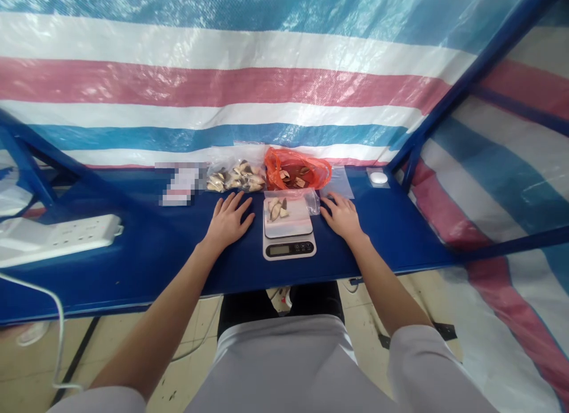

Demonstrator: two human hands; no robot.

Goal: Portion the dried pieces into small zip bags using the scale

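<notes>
My left hand (228, 219) lies flat on the blue table, fingers spread, just left of a white digital kitchen scale (290, 250). On the other side of the scale my right hand (341, 216) rests with its fingers apart, near a clear plastic bag (343, 182) lying flat. A small clear bag with several pale, dark-edged pieces (278, 209) sits on the scale's plate. Behind my left hand are clear bags of similar pieces (240, 177). An open red plastic bag (297, 169) with more pieces inside stands behind the scale. Neither hand holds anything.
A white power strip (57, 238) with a cable lies at the far left of the blue table (146, 247). A blurred-out item (180, 185) is at the back left. At the back right is a round white object (379, 178). Striped sheeting and blue frame bars enclose the table.
</notes>
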